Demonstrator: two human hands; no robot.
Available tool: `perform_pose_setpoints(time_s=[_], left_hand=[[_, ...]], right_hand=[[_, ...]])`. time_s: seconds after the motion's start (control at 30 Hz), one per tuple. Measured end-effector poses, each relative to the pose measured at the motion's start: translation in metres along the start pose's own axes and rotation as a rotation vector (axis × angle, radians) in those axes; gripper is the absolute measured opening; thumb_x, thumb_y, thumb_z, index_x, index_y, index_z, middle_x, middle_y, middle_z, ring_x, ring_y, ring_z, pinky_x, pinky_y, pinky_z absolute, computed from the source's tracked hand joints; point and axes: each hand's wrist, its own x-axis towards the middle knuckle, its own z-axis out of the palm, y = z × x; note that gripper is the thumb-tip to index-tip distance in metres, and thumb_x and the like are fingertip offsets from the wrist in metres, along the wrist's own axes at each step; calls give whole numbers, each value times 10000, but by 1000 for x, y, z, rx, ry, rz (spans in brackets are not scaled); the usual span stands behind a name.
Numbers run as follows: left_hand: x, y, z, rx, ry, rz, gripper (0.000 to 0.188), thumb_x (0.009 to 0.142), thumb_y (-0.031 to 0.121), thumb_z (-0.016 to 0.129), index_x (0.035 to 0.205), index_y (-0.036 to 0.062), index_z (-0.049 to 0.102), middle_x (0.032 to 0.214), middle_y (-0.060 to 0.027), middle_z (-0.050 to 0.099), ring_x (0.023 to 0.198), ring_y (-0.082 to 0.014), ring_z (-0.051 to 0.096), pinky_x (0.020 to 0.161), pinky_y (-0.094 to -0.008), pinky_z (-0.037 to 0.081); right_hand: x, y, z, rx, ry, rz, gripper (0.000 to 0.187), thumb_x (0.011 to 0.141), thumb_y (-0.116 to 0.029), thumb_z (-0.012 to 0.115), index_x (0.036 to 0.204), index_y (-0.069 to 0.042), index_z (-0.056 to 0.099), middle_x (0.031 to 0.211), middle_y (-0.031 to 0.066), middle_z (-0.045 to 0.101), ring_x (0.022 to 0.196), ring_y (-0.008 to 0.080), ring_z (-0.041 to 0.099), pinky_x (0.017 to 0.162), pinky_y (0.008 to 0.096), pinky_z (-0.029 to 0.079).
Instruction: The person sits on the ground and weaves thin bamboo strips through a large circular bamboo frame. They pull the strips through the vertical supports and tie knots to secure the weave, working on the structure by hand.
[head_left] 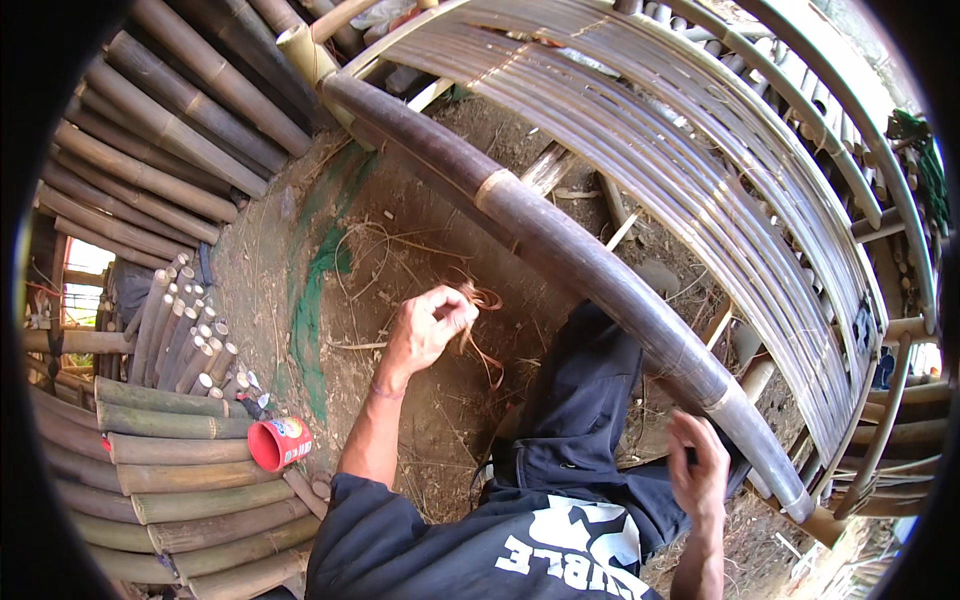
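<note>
Over the dirt floor, my left hand [430, 322] is closed in a pinch on a bundle of thin brown curled strips [484, 298]. Some of the strips dangle below the fingers. A thick dark bamboo pole [560, 240] runs slantwise from the upper left to the lower right, in front of me. My right hand [700, 462] is beside the pole's lower right part, fingers loosely bent and apart, with nothing visible in it. Beyond the pole lies a panel of long, thin bamboo slats [690, 170].
Several stacked bamboo poles [190, 95] fill the upper left, with more bamboo lengths [205, 477] at lower left. A red container [278, 444] lies tipped beside these. Green netting [312, 320] and loose fibres lie on the dirt floor [410, 260]. My dark-trousered legs are under the pole.
</note>
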Motion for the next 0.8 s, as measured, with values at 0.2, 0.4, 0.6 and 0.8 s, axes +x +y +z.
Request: perform_pose_setpoints(time_s=[0.2,0.4,0.6,0.8], left_hand=[[-16,126,5,231,-298,275,202,903,221,671,867,25,701,771,-80,674,712,-177,637,663,-297,495],[-12,187,34,484,-349,691,206,869,204,671,760,41,606,753,-86,574,743,-299,570,729,-400,445],[4,195,67,141,-503,564,269,892,265,688,798,34,586,776,-74,553,764,-230,568,731,-364,463],[-1,152,176,-210,-669,521,569,810,289,785,1241,6,545,1100,-76,637,1044,-164,601,955,-320,467]], right_hand=[[72,-71,28,163,-44,-370,386,824,-55,686,1199,-23,598,1163,159,589,1052,329,580,899,386,484],[96,-87,13,395,-307,-501,364,898,-212,656,1208,-28,604,1126,155,641,1065,277,586,930,387,459],[75,-65,-19,851,-362,-21,155,924,-144,661,939,6,700,837,21,665,783,68,570,712,234,474],[31,-11,-76,1629,91,-43,181,985,-164,484,1054,-20,569,738,70,617,778,220,662,795,396,553]])
